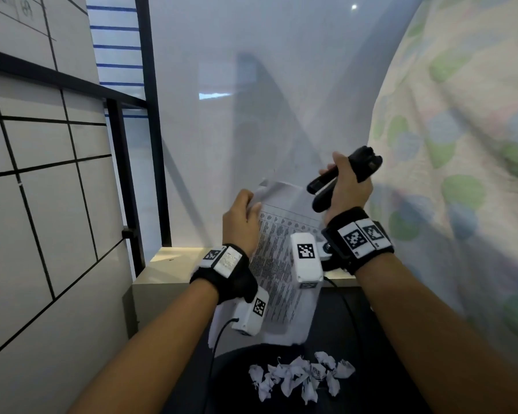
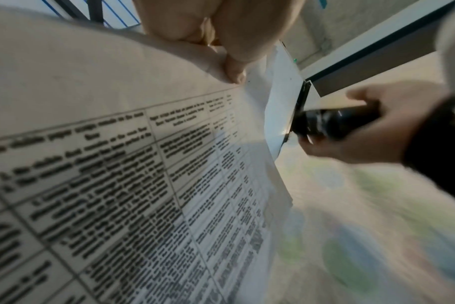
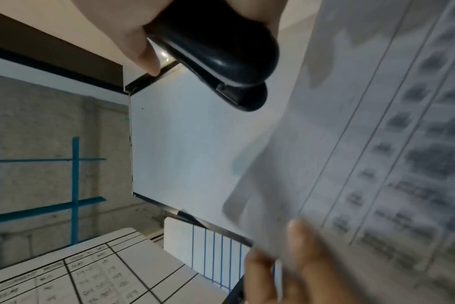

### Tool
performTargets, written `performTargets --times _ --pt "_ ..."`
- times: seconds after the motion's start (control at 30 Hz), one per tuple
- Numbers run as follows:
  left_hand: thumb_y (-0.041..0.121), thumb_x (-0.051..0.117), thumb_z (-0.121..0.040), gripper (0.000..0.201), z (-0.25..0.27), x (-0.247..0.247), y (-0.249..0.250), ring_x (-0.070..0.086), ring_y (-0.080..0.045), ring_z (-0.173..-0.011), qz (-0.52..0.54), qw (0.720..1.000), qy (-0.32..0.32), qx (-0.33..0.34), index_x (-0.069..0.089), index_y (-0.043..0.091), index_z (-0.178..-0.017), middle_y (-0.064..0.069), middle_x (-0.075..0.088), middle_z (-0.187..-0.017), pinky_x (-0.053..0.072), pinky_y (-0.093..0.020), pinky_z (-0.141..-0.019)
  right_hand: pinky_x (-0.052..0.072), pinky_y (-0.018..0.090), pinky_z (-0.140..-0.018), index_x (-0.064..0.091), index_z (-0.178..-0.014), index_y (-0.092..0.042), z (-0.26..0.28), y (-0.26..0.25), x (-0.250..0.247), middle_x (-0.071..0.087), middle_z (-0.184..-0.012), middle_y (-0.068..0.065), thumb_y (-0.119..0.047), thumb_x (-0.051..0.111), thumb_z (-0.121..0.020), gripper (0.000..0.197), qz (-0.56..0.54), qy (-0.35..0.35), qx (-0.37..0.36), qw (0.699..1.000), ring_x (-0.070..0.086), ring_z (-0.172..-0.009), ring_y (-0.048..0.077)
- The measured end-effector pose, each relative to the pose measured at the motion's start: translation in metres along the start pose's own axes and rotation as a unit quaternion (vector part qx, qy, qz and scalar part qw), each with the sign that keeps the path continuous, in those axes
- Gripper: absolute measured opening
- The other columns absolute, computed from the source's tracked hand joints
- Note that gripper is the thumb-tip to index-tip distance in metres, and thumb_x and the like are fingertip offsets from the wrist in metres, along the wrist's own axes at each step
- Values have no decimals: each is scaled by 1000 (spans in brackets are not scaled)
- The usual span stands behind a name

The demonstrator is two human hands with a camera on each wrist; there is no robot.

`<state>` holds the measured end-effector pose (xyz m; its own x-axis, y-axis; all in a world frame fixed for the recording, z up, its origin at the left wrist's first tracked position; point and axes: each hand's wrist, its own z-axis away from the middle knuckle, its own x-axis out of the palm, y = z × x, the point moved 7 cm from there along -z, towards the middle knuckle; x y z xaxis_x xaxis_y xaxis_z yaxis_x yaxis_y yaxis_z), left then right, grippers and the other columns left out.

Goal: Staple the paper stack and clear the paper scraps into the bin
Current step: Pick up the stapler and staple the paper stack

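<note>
My left hand pinches the upper left corner of a printed paper stack, holding it up in the air; the thumb presses on the sheet's top edge. My right hand grips a black stapler, its nose pointing left toward the stack's top right corner, a little apart from the paper. The stapler shows its mouth slightly parted beside the page. Several crumpled paper scraps lie on a dark surface below the stack.
A whiteboard with a black grid stands at the left, a black metal frame beside it. A floral cloth fills the right side. A pale ledge runs behind the hands. No bin is in view.
</note>
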<state>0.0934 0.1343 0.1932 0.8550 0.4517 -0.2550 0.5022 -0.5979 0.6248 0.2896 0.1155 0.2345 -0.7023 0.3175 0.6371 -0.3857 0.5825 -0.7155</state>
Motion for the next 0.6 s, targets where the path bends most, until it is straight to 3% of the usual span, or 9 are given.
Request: performTargets --times 0.07,0.1,0.23,0.37,0.5,0.6 --pt "15 49 -95 12 -5 -8 -4 49 -18 -67 8 1000 20 -19 52 4 -93 -5 56 -77 39 -23 -59 54 28 -61 55 -68 -16 -4 1 -19 61 -48 -6 -8 69 -75 17 52 -4 -6 999 59 -48 14" --pt "15 49 -95 11 -8 -11 -5 49 -18 -69 14 999 25 -27 52 5 -92 -5 56 -78 38 -24 -62 49 24 -55 55 -66 -15 -6 5 -29 60 -47 -7 -6 68 -76 19 85 -13 -6 996 57 -44 11" --pt "15 49 -94 9 -19 -24 2 52 -19 -72 49 997 43 -36 46 17 -86 -7 59 -80 42 -28 -68 48 30 -62 56 -65 -12 -7 48 -61 54 -63 4 -6 73 -73 19 227 -88 50 969 53 -59 22" --pt "13 52 -92 9 -32 -32 7 49 -19 -70 94 993 46 -44 47 15 -86 -10 59 -80 40 -30 -66 48 29 -60 57 -68 -9 11 93 -78 58 -68 10 -3 75 -71 19 288 -181 116 933 56 -62 24" --pt "10 52 -93 6 -41 -44 5 52 -15 -62 144 987 39 -67 49 12 -88 -9 64 -83 43 -24 -60 44 19 -42 57 -65 -10 22 111 -94 54 -60 7 3 71 -74 21 273 -203 153 928 53 -38 9" --pt "8 52 -94 16 -41 -50 -4 57 -10 -66 162 982 36 -86 52 20 -83 -10 65 -88 46 -17 -61 40 18 -36 56 -65 -9 25 116 -105 51 -59 10 7 68 -75 22 268 -187 169 930 47 -31 9"
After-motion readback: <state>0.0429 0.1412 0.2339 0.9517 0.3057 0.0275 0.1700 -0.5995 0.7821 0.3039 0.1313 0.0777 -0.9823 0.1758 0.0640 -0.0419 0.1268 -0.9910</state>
